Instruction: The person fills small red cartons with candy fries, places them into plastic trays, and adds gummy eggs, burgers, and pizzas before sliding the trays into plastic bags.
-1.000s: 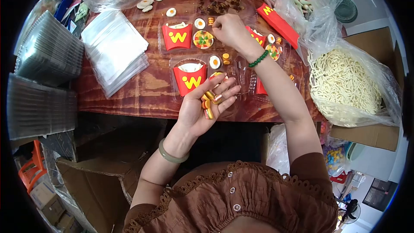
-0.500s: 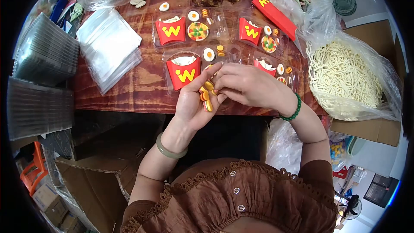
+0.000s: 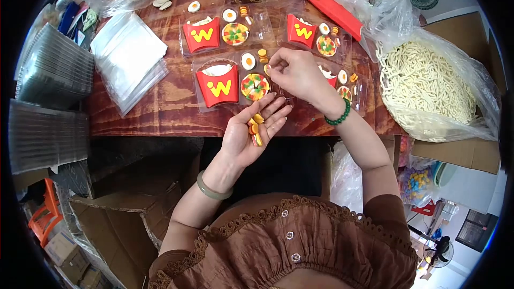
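Head view: L hand [image 3: 243, 136] palm up near the table's front edge, fingers loosely spread, w/ a few small yellow-orange candy pieces [image 3: 257, 128] lying in the palm & at the finger bases. R hand [image 3: 297, 75], palm down, is over the front L tray [image 3: 204, 104], thumb & index pinching a small candy piece [image 3: 267, 68] just R of the egg candy [image 3: 248, 61] & the mini burger [image 3: 263, 56]; can't tell if that piece touches the tray. Same tray also has a red carton [image 3: 218, 86] w/ white sticks, plus a round pizza candy [image 3: 255, 86] near the L fingertips. Behind it, the back L tray [image 3: 261, 27] w/ carton, egg, pizza & burger pcs. To the R, the back R tray [image 3: 342, 48] w/ a similar set; front R tray [image 3: 360, 96] partly hidden by R hand & wrist. Flat red carton [image 3: 334, 15] lies at an angle, top R. Far R: open plastic bag [image 3: 428, 93] of pale strands in a cardboard box [image 3: 455, 155]. L side of table [image 3: 144, 120]: clear bags [image 3: 128, 56] in a pile, stacked clear trays [image 3: 53, 69] beyond. Loose egg candy [image 3: 194, 6] behind the back L tray.
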Action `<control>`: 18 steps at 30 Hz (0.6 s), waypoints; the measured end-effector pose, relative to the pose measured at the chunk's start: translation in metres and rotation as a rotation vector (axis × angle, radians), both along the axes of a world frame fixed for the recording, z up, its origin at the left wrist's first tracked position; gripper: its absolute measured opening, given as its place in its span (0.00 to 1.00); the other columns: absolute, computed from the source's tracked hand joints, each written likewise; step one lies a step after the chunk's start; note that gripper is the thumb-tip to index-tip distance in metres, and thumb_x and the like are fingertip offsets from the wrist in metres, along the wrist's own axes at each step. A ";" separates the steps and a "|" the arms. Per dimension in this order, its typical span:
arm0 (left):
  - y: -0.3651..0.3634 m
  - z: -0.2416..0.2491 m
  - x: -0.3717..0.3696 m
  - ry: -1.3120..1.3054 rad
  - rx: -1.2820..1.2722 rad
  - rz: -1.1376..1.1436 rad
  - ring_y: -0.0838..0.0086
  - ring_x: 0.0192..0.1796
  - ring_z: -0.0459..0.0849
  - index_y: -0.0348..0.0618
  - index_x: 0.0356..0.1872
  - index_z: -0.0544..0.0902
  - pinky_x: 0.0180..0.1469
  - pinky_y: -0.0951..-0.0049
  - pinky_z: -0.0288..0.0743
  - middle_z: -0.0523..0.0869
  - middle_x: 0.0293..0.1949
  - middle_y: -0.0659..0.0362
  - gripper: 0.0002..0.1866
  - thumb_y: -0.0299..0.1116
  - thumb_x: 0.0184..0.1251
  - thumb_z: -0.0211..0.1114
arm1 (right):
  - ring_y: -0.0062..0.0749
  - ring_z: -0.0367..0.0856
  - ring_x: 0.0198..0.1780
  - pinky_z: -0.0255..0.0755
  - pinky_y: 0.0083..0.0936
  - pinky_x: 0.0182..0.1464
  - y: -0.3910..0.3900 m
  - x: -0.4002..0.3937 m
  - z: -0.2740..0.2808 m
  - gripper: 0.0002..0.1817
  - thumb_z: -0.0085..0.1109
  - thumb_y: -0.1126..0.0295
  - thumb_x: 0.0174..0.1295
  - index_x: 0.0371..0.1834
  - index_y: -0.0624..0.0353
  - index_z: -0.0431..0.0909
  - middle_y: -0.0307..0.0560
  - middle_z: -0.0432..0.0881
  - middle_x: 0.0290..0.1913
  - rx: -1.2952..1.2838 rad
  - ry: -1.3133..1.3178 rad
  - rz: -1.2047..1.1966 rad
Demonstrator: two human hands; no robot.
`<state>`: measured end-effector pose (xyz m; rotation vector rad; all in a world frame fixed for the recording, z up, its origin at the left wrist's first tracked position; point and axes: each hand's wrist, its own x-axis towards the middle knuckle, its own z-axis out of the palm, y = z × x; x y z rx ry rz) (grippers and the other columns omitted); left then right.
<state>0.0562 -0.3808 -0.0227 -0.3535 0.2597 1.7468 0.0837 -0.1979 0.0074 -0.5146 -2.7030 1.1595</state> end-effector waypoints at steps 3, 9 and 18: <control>0.000 0.000 -0.002 0.004 -0.005 0.002 0.56 0.64 0.71 0.35 0.63 0.65 0.61 0.63 0.74 0.71 0.62 0.47 0.22 0.37 0.76 0.46 | 0.37 0.84 0.29 0.76 0.30 0.33 -0.006 -0.003 -0.004 0.08 0.61 0.72 0.54 0.33 0.66 0.78 0.53 0.81 0.25 0.252 -0.055 -0.004; 0.003 0.006 -0.001 0.043 -0.024 -0.006 0.57 0.61 0.75 0.35 0.60 0.68 0.59 0.63 0.75 0.74 0.60 0.48 0.20 0.38 0.76 0.48 | 0.44 0.83 0.28 0.75 0.35 0.32 -0.008 -0.007 -0.014 0.08 0.60 0.71 0.56 0.34 0.65 0.77 0.55 0.80 0.24 0.427 -0.025 0.001; 0.024 0.021 -0.016 0.131 -0.075 0.126 0.68 0.57 0.78 0.44 0.49 0.75 0.59 0.65 0.74 0.80 0.50 0.55 0.17 0.45 0.77 0.45 | 0.27 0.79 0.36 0.74 0.23 0.36 -0.028 0.051 0.052 0.16 0.72 0.69 0.50 0.43 0.55 0.82 0.42 0.79 0.38 -0.144 0.177 0.476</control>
